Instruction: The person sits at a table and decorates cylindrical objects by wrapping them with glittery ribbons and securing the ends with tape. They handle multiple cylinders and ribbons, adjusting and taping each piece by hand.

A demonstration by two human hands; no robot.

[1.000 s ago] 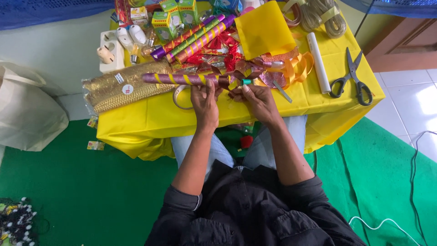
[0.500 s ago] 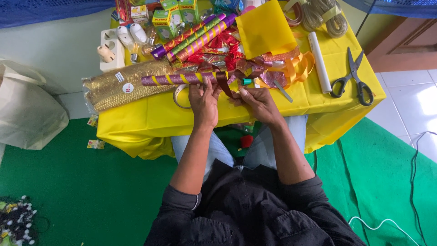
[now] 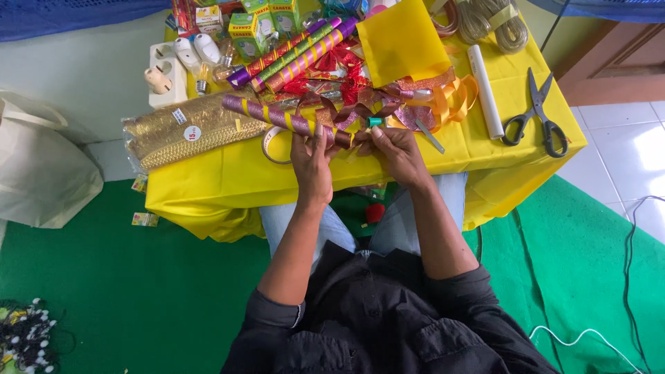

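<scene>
A gold mesh bag [image 3: 183, 131] lies at the left of the yellow table [image 3: 222, 183]. Near the middle, the left hand [image 3: 313, 156] pinches the end of a purple-and-gold striped roll [image 3: 284, 118]. Just beside it, the right hand [image 3: 395, 149] grips dark red ribbon [image 3: 350, 114]. Scissors [image 3: 535, 118] lie far right.

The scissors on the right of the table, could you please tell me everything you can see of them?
The scissors have long grey metal blades and black looped handles that look like plastic. They lie flat on the yellow tablecloth near the table's right edge, blades slightly parted, tips pointing away from the person, handles toward them. A white roll lies just left of them, close to one handle. Neither hand touches them.
</scene>
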